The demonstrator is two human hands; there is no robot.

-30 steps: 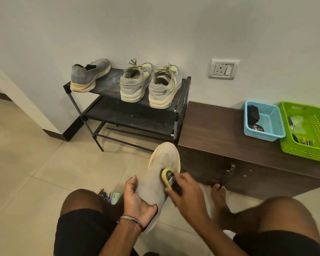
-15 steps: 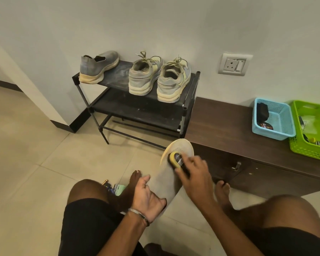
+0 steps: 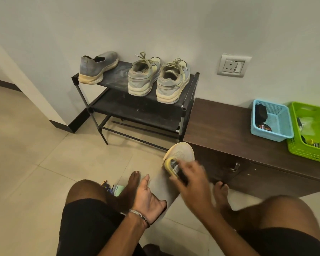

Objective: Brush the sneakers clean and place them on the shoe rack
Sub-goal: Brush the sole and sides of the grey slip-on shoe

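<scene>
I see the grey sneaker [image 3: 166, 183] held between the knees, long axis running near-left to far-right, toe pointing far toward the cabinet [image 3: 229, 130]. Left hand [image 3: 148, 200] cups its heel end, thumb curled in the opening. Right hand [image 3: 194, 183] grips the yellow brush [image 3: 171, 166] against the upper just behind the toe. Count: 1 sneaker in hand, 3 on the shoe rack [image 3: 137, 108] top shelf, 1 brush, 2 baskets at right. Versus 0.5 s ago: brush sits about the same near the toe; right hand now motion-blurred.
</scene>
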